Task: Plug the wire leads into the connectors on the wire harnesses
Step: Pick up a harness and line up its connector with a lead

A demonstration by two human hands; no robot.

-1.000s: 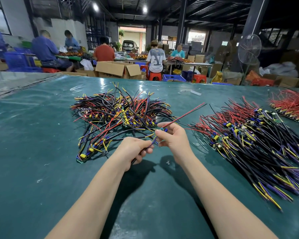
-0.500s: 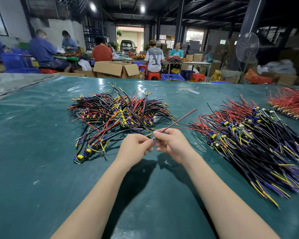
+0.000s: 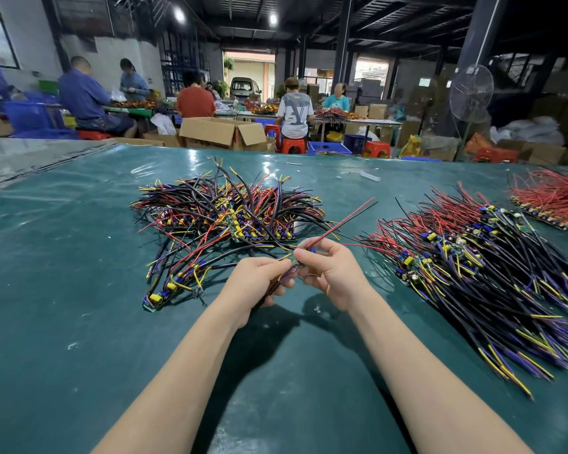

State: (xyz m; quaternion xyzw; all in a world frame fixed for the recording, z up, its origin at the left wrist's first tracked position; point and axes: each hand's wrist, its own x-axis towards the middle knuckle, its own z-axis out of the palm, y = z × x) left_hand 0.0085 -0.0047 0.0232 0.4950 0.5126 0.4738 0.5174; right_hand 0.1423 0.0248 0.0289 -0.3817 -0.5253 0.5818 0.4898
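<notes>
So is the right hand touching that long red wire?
Touching. The head view shows the right hand pinching the long red wire at its lower end; the wire sticks up out of its grip.

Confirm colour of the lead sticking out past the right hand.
The lead is red, a thin black one alongside; head view shows it best.

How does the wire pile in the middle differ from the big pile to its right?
The middle pile is a tangle, wires sticking out every way; the right pile lies combed, wires roughly parallel. The middle pile is compact; the right pile stretches long toward the near edge. Both hold red, black, yellow and purple wires.
</notes>
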